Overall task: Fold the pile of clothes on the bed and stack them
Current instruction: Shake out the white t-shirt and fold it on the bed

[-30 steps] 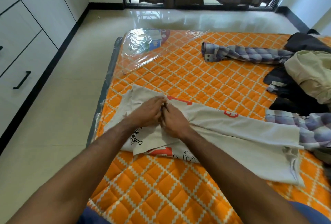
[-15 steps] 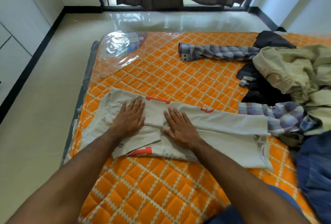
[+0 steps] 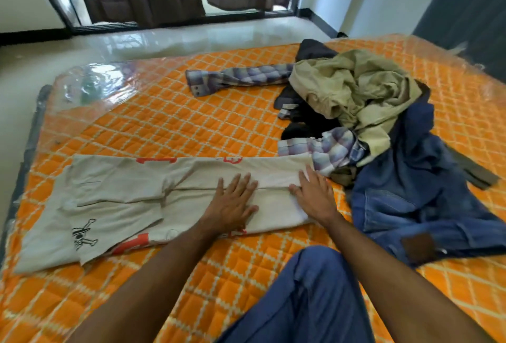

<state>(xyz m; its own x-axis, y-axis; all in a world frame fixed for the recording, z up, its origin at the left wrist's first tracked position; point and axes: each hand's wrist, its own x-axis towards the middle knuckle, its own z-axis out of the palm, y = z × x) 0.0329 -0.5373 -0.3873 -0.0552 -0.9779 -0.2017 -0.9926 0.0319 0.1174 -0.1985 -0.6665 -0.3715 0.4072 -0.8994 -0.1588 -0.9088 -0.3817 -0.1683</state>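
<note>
Hands (image 3: 273, 200) now rightward on trousers (image 3: 123, 192)

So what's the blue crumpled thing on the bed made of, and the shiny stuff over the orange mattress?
The blue crumpled garment looks like denim: faded patches, thick seams and a brown waist patch. The shiny cover on the orange quilted mattress looks like clear plastic wrap: glossy, wrinkled and reflecting light.

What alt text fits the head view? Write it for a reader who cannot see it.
Two open hands, left and right, press flat on a beige printed shirt spread across an orange quilted mattress. To the right lies an unfolded pile: olive garment, plaid shirt, blue jeans.
</note>
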